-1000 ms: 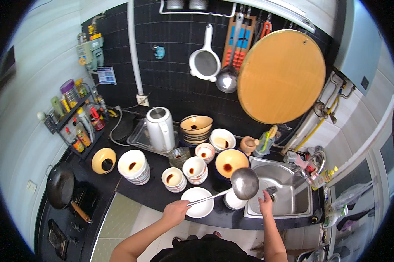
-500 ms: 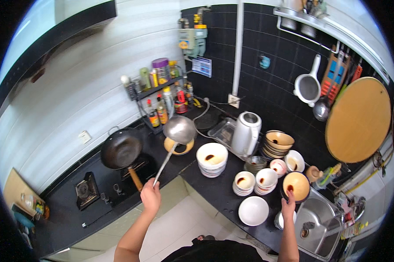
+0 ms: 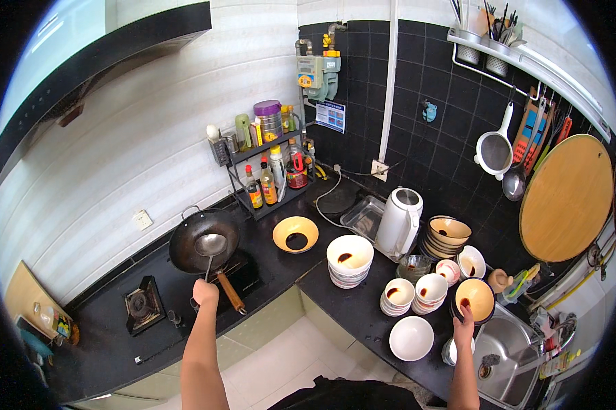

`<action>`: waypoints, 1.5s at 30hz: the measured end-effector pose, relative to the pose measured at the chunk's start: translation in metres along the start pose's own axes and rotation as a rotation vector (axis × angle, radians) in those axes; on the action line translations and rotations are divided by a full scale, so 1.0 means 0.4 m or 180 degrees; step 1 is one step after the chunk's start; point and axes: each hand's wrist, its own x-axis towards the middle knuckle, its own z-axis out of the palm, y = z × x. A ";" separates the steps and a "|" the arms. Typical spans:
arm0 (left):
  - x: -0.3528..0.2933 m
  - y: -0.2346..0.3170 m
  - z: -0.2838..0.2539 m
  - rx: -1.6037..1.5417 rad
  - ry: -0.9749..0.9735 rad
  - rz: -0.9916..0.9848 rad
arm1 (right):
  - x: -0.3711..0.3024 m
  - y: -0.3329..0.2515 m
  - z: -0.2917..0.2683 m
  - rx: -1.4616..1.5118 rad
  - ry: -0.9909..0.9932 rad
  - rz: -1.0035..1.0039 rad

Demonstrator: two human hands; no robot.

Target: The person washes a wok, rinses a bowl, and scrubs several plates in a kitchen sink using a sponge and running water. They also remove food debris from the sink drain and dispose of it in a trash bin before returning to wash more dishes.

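At wok (image 3: 186,240) | left grip (image 3: 205,292) closed round ladle (image 3: 211,244) | right grip (image 3: 464,329) loosely open near bowl (image 3: 477,296) | labelled bottles (image 3: 268,186)

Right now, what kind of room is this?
It looks like a kitchen, maybe in a home: there's a wok with a ladle in it, a stove burner, and a metal sink.

The ladle (image 3: 211,244) is metal, wok handle (image 3: 230,292) probably wood.

Pretty crammed spice rack (image 3: 281,203) stood beyond the left hand (image 3: 206,292), big round board (image 3: 566,198) was up past the right hand (image 3: 464,329), white strainer (image 3: 494,154) nearby.
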 end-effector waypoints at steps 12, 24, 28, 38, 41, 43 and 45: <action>0.038 0.070 -0.042 0.0603 -0.0221 0.0249 | -0.031 -0.015 -0.053 -0.0547 -0.0181 0.0146; -0.219 0.228 -0.031 0.0194 0.1020 0.2589 | -0.083 0.168 -0.192 -0.0842 0.0332 0.0578; -0.459 0.349 -0.012 -0.0891 0.0307 0.3455 | -0.146 0.292 -0.253 -0.1448 0.0538 0.1041; -0.952 0.404 0.221 -0.1700 -0.2037 0.3767 | -0.180 0.426 -0.178 0.1445 -0.0992 0.3398; -1.066 0.409 0.233 -0.1693 -0.2688 0.3416 | -0.178 0.421 -0.146 0.1745 -0.0403 0.3465; -1.134 0.425 0.222 -0.1589 -0.2794 0.3533 | -0.177 0.451 -0.128 0.1690 -0.0150 0.3292; -1.179 0.435 0.205 -0.1556 -0.2882 0.3509 | -0.176 0.458 -0.130 0.1687 -0.0287 0.3114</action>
